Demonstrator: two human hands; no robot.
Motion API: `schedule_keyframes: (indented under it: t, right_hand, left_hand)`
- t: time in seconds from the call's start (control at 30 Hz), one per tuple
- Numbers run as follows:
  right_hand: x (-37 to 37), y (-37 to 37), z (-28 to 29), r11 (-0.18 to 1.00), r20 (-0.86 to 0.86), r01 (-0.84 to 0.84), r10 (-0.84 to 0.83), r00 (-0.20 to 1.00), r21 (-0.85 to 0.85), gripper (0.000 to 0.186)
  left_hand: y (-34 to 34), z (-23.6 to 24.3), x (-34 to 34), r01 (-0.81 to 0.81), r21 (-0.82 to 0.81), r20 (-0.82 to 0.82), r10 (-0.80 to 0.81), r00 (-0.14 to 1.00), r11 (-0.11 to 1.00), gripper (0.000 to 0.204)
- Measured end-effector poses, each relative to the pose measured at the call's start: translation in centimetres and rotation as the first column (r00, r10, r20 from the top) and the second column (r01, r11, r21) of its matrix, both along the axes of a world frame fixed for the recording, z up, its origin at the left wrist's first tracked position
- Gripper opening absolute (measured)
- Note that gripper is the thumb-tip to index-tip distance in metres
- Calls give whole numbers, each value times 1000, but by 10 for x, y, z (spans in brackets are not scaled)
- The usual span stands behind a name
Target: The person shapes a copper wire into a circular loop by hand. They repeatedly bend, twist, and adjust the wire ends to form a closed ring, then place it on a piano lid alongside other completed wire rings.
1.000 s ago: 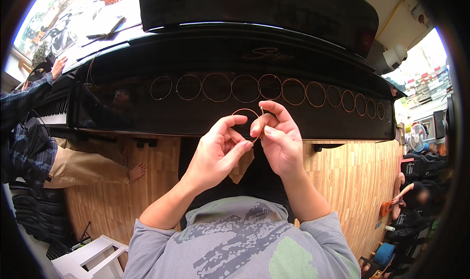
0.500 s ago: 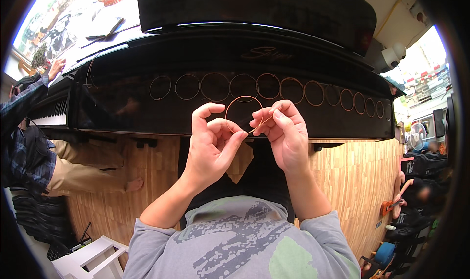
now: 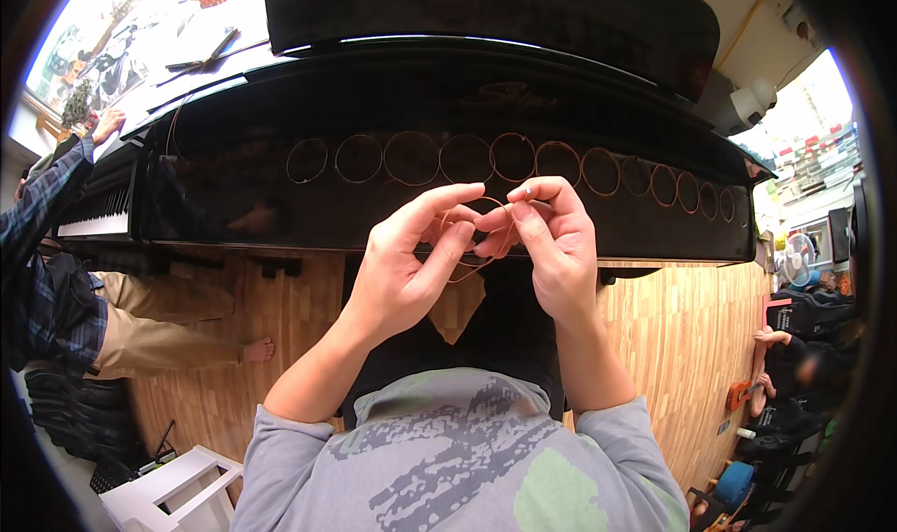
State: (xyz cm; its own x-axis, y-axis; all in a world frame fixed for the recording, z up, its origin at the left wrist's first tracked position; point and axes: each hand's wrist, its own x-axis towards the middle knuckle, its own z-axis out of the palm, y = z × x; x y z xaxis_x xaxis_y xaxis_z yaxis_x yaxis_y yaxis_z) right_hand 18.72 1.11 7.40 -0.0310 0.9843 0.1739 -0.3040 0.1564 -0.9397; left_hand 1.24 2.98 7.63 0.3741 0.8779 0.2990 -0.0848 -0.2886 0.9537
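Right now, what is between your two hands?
In the head view, a thin coppery wire loop spans the gap between the left hand and right hand, pinched by the fingers of both.

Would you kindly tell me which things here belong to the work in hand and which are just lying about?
In hand:
- wire loop, held by left hand and right hand
- row of wire rings on the black piano

Lying about:
- white stool
- small fan
- blue roll
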Motion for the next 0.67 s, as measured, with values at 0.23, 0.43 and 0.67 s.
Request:
schedule_keyframes:
  t: [0.23,0.43,0.67]
  right_hand:
    - [4,5,1,992,-75,126,-128,989,-31,11]
    - [10,8,-2,992,-133,120,-123,984,-31,10]
    - [1,6,-1,994,30,102,-101,994,-28,16]
  left_hand:
    - [-3,-5,0,-106,-94,17,108,994,990,25]
    - [-3,-10,-3,-60,-155,50,68,996,986,27]
    - [0,-8,2,20,-126,-47,-26,999,992,37]
